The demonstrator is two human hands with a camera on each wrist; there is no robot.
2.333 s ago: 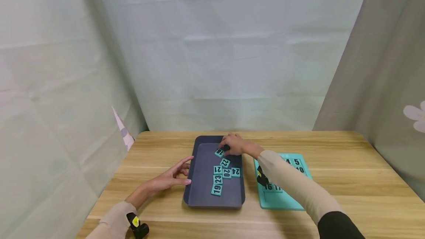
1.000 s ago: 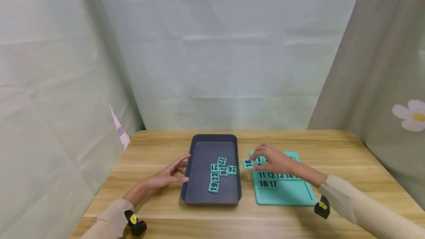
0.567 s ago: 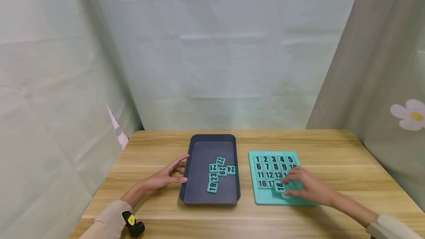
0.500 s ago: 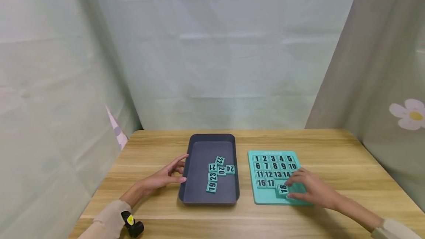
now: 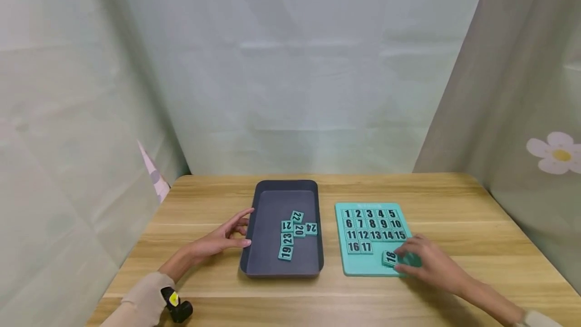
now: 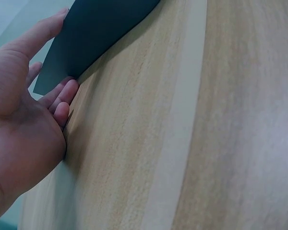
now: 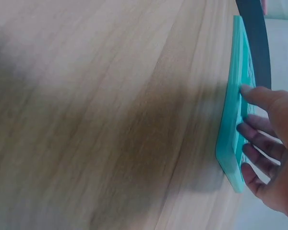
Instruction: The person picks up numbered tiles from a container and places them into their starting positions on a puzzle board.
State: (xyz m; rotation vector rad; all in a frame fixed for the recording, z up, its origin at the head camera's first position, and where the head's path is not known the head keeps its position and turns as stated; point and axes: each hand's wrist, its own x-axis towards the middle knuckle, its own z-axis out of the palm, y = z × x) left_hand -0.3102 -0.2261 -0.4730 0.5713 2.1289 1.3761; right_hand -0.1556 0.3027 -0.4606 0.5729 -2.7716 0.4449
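Observation:
My right hand (image 5: 428,262) pinches a teal number tile marked 18 (image 5: 390,258) between thumb and fingers, low over the lower right part of the teal puzzle board (image 5: 358,268). The 18 lies sideways. Tiles 1 to 17 sit in rows on the board, such as tile 17 (image 5: 366,247). My left hand (image 5: 217,242) rests against the left wall of the dark grey tray (image 5: 265,266), thumb and index finger spread along its rim. In the left wrist view the other fingers (image 6: 62,98) bend loosely by the tray's wall. In the right wrist view the tile is hidden.
Several loose tiles lie turned various ways in the tray, among them tile 22 (image 5: 297,216), tile 24 (image 5: 311,228) and tile 19 (image 5: 285,252). Tray and board stand side by side on the wooden table (image 5: 218,296), with pale curtains (image 5: 290,90) behind it.
My right hand has carried tile 18 from the tray's far end over to the board, then slightly rightward along its lower part. The left hand has stayed at the tray.

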